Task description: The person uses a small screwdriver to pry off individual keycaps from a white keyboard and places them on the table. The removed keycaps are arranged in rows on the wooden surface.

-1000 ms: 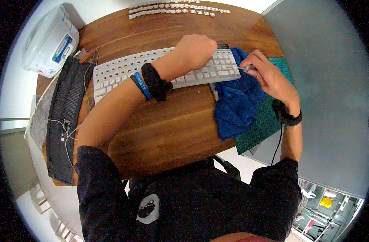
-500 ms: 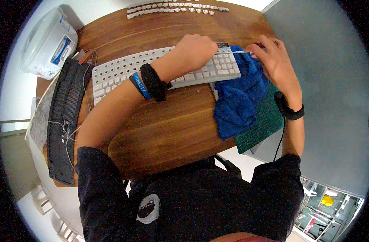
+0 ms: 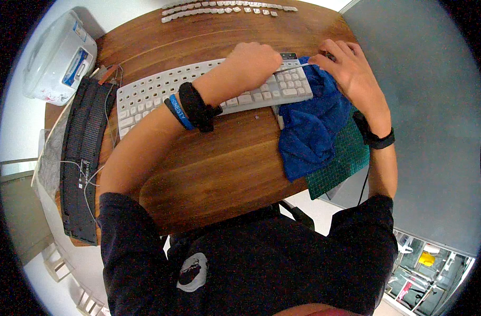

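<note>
A white keyboard (image 3: 161, 87) lies across the table, its upper rows bare of keycaps, with white keycaps still on the lower rows and right side. My left hand (image 3: 251, 62) is closed over its upper right part, knuckles up; whatever is in its fingers is hidden. My right hand (image 3: 351, 68) pinches the right end of a thin pale stick (image 3: 294, 67) between thumb and fingers, beyond the keyboard's right end. The stick slants slightly down leftward to my left hand. Beneath my right hand spreads a crumpled blue cloth (image 3: 309, 139).
Rows of loose white keycaps (image 3: 224, 11) line the table's far edge. A green cutting mat (image 3: 343, 155) lies partly under the cloth. At the left are a long black perforated panel (image 3: 81, 137), thin cables and a clear plastic tub (image 3: 53, 58). A grey partition (image 3: 435, 121) borders the right.
My right hand has moved left, closer to my left hand, and the stick has gone from nearly level to slanted. My left hand stays over the keyboard.
</note>
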